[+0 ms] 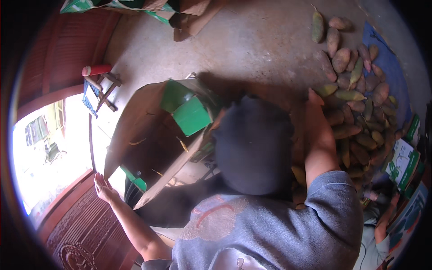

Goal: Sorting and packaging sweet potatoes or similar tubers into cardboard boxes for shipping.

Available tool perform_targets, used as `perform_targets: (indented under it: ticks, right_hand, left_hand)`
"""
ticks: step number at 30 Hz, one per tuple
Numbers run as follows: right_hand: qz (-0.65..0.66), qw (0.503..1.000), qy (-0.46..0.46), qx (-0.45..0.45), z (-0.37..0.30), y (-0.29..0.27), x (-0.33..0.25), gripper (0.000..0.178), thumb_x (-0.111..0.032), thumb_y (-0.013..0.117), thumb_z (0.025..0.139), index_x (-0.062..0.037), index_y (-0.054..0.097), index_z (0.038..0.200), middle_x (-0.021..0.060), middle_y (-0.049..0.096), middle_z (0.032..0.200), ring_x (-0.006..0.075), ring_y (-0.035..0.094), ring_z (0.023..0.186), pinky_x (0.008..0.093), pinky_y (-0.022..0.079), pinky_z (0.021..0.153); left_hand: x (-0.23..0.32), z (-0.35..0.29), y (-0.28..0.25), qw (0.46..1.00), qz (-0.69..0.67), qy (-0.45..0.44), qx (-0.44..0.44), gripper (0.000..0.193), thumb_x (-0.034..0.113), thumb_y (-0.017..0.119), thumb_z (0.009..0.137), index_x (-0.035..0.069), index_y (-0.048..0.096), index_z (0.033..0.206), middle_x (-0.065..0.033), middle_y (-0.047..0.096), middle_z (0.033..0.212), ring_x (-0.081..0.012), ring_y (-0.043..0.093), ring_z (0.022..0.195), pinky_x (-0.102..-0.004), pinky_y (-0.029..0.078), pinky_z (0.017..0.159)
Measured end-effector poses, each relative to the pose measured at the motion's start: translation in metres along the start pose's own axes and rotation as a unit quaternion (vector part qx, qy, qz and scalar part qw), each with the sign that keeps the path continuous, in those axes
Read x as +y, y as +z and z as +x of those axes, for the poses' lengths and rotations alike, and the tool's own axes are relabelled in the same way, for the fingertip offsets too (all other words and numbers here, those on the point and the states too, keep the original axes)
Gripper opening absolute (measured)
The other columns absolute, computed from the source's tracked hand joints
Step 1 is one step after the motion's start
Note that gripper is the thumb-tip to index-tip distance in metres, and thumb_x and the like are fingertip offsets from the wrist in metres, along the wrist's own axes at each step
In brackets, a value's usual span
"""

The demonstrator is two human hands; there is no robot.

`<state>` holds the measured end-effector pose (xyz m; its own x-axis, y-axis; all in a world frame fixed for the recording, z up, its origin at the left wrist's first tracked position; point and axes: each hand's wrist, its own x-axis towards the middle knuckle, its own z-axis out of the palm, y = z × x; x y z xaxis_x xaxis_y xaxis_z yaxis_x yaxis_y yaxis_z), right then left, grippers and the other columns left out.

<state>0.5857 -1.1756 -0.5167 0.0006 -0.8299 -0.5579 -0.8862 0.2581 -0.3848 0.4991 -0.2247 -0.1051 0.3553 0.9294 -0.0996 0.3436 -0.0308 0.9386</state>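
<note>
Cardboard, brown with green flaps: the open box (148, 135) leans tilted at centre-left. The left hand (104, 186) is spread flat just beside its near-left corner, holding nothing. The right hand (315, 98) reaches far right to the pile of sweet potatoes (355, 90) on a blue sheet (396, 67); whether it grips one I cannot tell. With no grip steadying it, the leaning box could tip toward the bright doorway (45, 148). Pulling from the heap's edge may set tubers rolling.
</note>
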Motion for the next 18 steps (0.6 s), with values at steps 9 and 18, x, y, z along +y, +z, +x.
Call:
perform_targets:
  ticks: [9,18]
  right_hand:
    - [0.031,0.821,-0.541,-0.178,0.031,-0.054,0.056,0.064,-0.025,0.086,0.083,0.0109,0.060,0.129,0.0158,0.068,0.121,0.0274,0.066,0.112,0.0418,0.053,0.096]
    - [0.216,0.799,-0.370,-0.422,-0.326,-0.143,-0.083,0.046,-0.009,0.065,0.101,0.0030,0.051,0.143,0.0096,0.063,0.134,0.0194,0.061,0.119,0.0323,0.048,0.101]
  left_hand:
    - [0.001,0.011,0.008,0.994,-0.042,0.073,-0.073,0.042,0.030,0.056,0.108,-0.003,0.061,0.134,-0.0149,0.066,0.135,-0.0258,0.061,0.127,-0.0390,0.046,0.111]
    - [0.125,-0.033,-0.004,0.906,0.133,0.272,-0.296,0.038,0.033,0.061,0.105,0.003,0.071,0.126,-0.0116,0.072,0.125,-0.0242,0.065,0.122,-0.0405,0.051,0.104]
